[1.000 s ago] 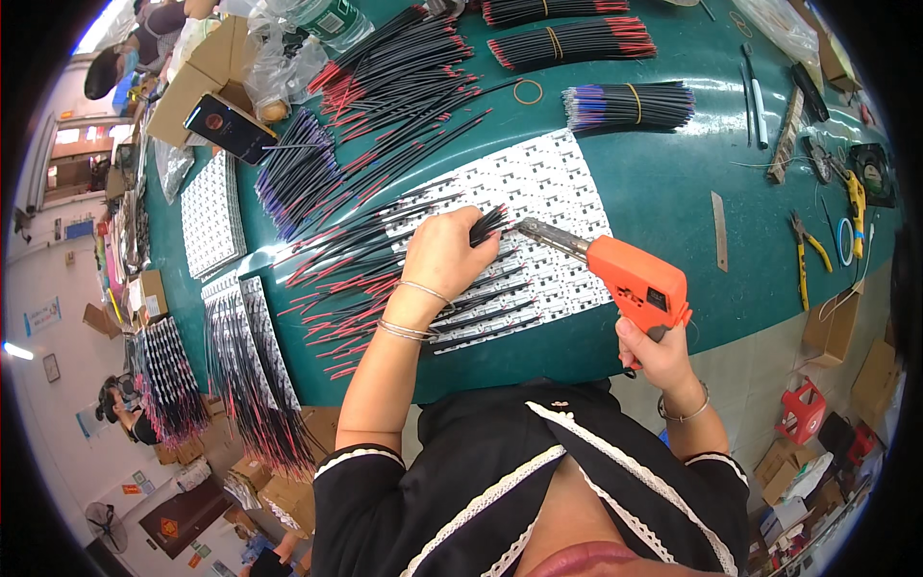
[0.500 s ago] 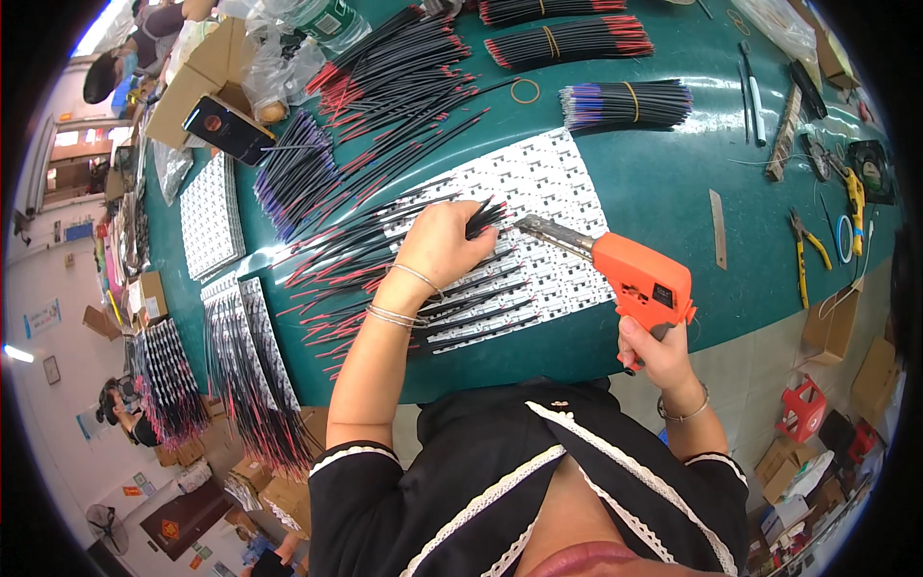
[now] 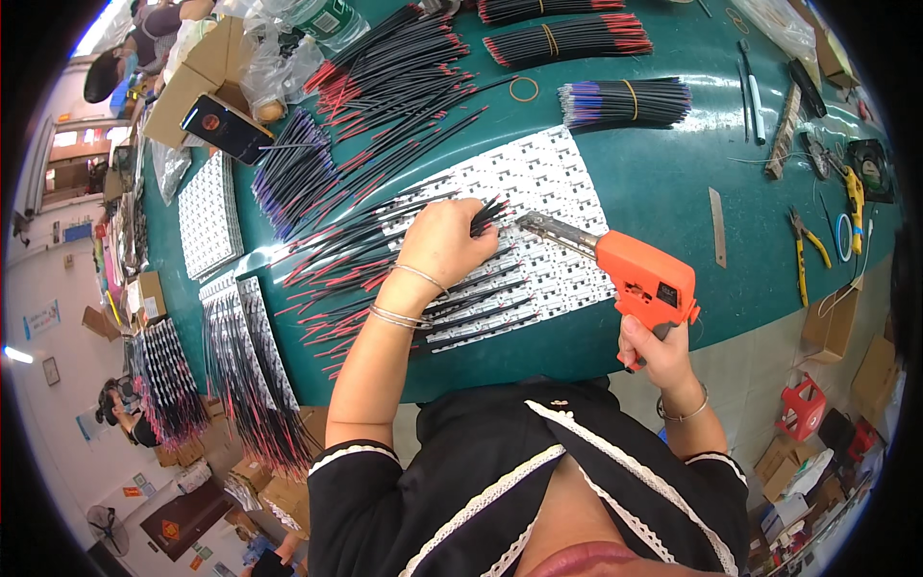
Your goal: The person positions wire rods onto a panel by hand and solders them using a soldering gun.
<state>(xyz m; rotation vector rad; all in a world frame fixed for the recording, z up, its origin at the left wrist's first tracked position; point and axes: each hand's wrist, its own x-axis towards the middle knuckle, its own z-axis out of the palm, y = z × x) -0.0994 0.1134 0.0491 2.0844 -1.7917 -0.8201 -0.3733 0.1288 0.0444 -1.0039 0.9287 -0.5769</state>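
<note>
My left hand (image 3: 447, 240) is closed around a small bunch of black wires (image 3: 488, 215), whose ends stick out past the fingertips. Under it lies a white circuit board panel (image 3: 567, 192) with rows of small dark parts. Many black wires with red ends (image 3: 332, 260) lie across the panel's left side and hang over its edge. In my right hand (image 3: 659, 351) is an orange soldering gun (image 3: 646, 274), gripped by its handle. The gun's metal tip points left, close to the held wire ends, over the panel; whether it touches anything is too small to tell.
Bundled wires (image 3: 625, 104) and loose wire piles (image 3: 385, 77) lie at the back of the green table (image 3: 673, 192). Stacked panels (image 3: 210, 216) and a phone (image 3: 226, 128) stand left. A metal ruler (image 3: 717, 228), pliers (image 3: 806, 255) and other tools lie right. Wired panels (image 3: 250, 356) hang over the left edge.
The soldering gun and my right hand have shifted very slightly to the right. My left hand stays in place with the wires in it.
</note>
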